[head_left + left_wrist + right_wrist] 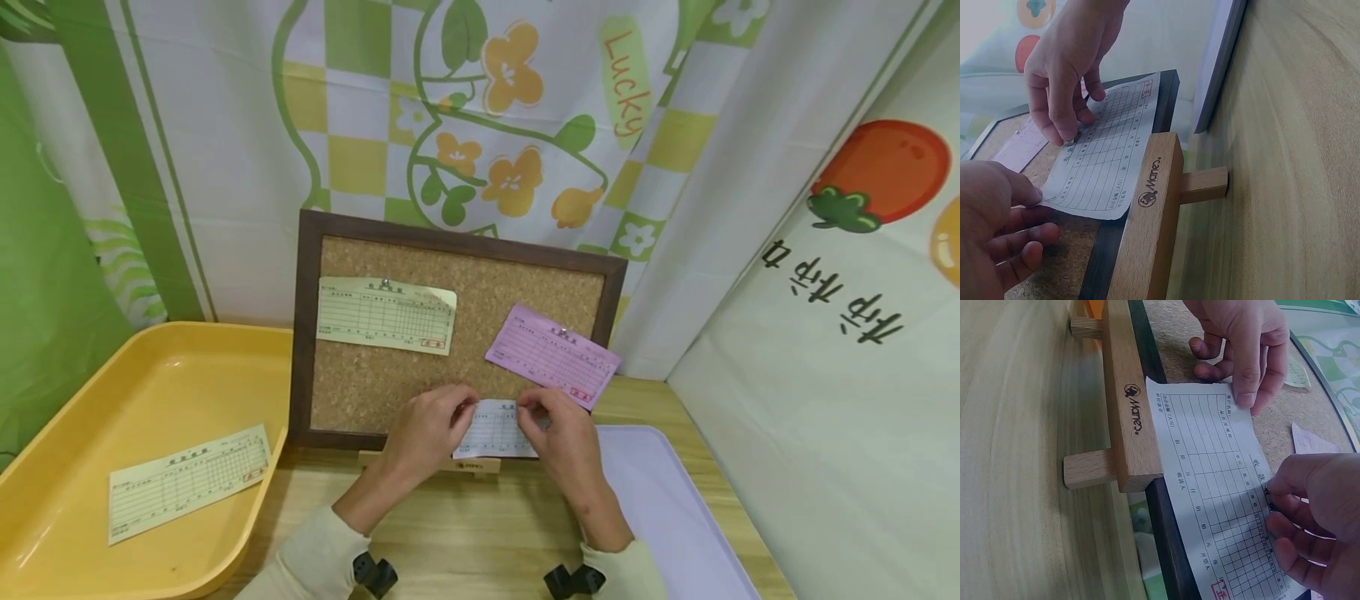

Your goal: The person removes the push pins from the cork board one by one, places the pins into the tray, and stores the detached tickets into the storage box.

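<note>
A white receipt slip (497,432) lies against the lower part of a dark-framed cork board (390,387), its bottom edge over the frame. My left hand (431,427) pinches the slip's upper left corner between thumb and index finger. At the middle of its top edge, my right hand (561,437) pinches a small silvery pushpin (1069,142) against the paper. Higher on the board, a pale yellow slip (382,317) hangs at the left and a pink slip (553,354) hangs tilted at the right, each with a pin at its top.
A wooden easel ledge (1147,206) supports the board on the wood-grain table (450,533). To the left stands a yellow tray (168,367) with another pale yellow slip (187,483) in it. A lilac tray (660,483) lies at the right. Patterned curtains (360,108) hang behind.
</note>
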`<state>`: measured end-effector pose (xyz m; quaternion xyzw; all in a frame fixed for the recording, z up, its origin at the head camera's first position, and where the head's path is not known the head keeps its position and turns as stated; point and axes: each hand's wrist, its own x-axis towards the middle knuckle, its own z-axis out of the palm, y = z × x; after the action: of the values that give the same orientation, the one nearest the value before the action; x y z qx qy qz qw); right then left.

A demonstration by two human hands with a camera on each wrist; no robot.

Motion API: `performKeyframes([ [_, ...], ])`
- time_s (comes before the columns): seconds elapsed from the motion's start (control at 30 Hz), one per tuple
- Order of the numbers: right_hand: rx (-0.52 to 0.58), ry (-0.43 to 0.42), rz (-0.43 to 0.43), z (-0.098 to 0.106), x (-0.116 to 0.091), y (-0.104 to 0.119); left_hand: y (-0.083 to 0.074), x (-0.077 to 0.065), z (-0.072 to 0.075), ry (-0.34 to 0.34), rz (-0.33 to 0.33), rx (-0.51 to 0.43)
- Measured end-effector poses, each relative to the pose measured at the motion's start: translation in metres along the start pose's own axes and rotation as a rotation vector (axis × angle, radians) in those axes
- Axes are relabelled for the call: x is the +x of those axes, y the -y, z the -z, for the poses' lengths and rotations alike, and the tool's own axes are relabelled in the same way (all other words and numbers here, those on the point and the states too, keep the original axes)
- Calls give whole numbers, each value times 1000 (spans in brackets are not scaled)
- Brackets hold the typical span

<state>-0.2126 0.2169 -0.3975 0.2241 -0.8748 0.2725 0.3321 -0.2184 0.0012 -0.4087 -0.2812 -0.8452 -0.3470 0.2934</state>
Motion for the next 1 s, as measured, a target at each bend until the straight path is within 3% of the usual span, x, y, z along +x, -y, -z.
performKeyframes([
  [0.5,62,37,-24,13,-1,6,-6,-1,6,3,-1,-23],
  [1.0,50,-49,83,37,-4,10,-21,-5,25,-13,-63,-12],
])
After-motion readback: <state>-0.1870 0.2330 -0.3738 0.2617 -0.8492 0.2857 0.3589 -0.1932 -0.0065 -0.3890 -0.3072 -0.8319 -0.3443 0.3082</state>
